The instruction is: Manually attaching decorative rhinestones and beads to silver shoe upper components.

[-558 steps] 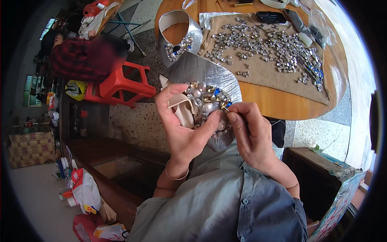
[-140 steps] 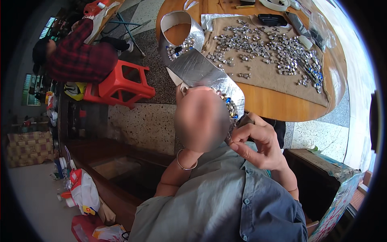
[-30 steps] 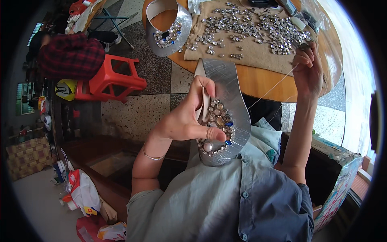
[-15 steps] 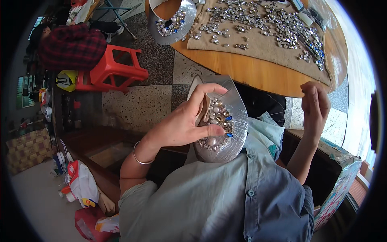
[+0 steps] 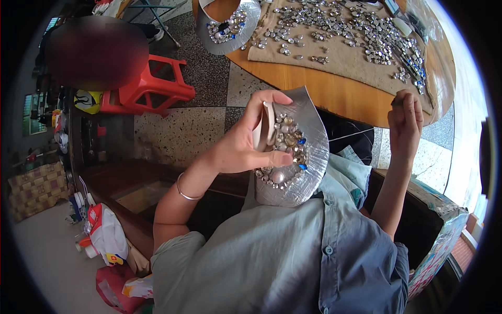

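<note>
My left hand (image 5: 243,141) is closed on a curved silver piece (image 5: 311,123) with a pale inner layer, the thumb lying on its front. Clear stones, pearl beads and a few blue stones (image 5: 301,167) cover the area beside the thumb. Raised to the right, near the table's front edge, my right hand (image 5: 407,116) is closed in a pinch. A small dark bit shows at its fingertips, too small to name. A thin pale line, like a thread, crosses the dark area between the silver piece and my right forearm.
On the wooden table (image 5: 293,76), a beige cloth (image 5: 361,76) bears many loose clear stones (image 5: 379,49) and some blue ones. A second decorated silver piece (image 5: 222,44) sits at the table's left edge. Further left stands a red plastic stool (image 5: 164,83). Plastic bags (image 5: 110,235) lie lower left.
The left hand and silver piece have shifted slightly up and right, and the piece has turned a little. My right hand has risen slightly, still pinched.
</note>
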`<state>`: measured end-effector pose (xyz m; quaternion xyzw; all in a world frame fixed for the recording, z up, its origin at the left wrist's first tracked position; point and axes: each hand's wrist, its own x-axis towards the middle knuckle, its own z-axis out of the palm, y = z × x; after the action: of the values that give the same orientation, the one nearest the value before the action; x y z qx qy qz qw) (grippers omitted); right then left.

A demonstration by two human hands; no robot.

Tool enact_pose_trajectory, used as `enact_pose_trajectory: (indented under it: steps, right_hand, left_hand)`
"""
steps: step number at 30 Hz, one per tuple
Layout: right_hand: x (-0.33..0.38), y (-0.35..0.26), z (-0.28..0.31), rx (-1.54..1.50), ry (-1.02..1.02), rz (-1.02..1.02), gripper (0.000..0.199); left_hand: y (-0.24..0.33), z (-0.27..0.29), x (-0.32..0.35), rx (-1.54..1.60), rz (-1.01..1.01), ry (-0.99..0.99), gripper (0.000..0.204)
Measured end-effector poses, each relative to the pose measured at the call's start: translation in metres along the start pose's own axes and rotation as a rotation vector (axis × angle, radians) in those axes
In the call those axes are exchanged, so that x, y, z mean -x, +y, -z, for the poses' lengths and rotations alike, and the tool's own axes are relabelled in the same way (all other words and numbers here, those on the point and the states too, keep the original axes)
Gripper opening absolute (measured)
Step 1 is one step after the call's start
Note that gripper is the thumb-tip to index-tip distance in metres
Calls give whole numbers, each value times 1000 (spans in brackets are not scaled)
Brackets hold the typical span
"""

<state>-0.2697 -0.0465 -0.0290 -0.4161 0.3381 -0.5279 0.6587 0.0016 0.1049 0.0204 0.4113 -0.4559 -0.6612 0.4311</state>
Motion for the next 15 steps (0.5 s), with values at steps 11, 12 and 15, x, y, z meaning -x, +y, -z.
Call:
enact_pose_trajectory:
  steps: [11, 12, 15]
  right_hand:
    - [-11, -8, 27, -141, 88, 83, 24]
    - [-10, -9, 25, -145, 88, 87, 24]
    - [-9, -13, 23, -156, 73, 102, 24]
  left_hand:
    - [-4, -6, 5, -46, -63, 136, 70]
    - [-4, -7, 4, -46, -63, 134, 70]
    - [-8, -8, 4, -30, -79, 169, 66]
